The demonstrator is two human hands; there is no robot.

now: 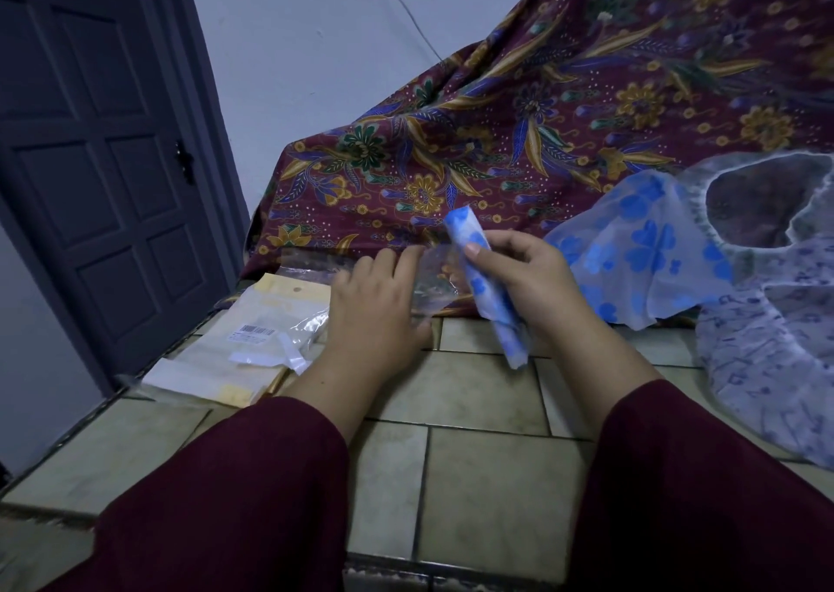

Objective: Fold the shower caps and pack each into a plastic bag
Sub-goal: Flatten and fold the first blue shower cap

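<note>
Presently the right hand grips one rolled shower cap above the tiled counter, while the left hand lies flat on one clear plastic bag. Two unfolded shower caps lie right; one pile of bags lies left.

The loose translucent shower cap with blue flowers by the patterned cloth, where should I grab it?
Probably pinch the translucent blue-flowered shower cap at its lower corner hanging over the tiled ledge, reaching from the front; that edge lies free, while its far side tucks against the gathered cap.
</note>
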